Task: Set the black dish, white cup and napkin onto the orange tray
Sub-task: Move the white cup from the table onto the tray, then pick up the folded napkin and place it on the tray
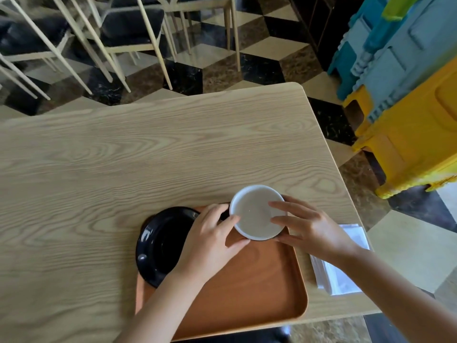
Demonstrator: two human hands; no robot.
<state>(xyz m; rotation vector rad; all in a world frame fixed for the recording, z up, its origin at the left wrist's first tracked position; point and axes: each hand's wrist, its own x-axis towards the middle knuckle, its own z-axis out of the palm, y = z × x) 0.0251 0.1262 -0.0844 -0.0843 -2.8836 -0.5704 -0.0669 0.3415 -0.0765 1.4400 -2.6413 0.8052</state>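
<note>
Both hands on the white cup (257, 212): my left hand (210, 240) and right hand (308, 227) pinch its rim from either side, grip closed on it, at the far edge of the orange tray (247, 288). Black dish (160, 243) sits on the tray's left end. Napkin (338, 276) lies on the worktop (123, 154), right of the tray.

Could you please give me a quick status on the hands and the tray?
Both hands, left and right, on white cup over orange tray. Black dish on tray's left edge. Napkin on table, right of tray.
</note>
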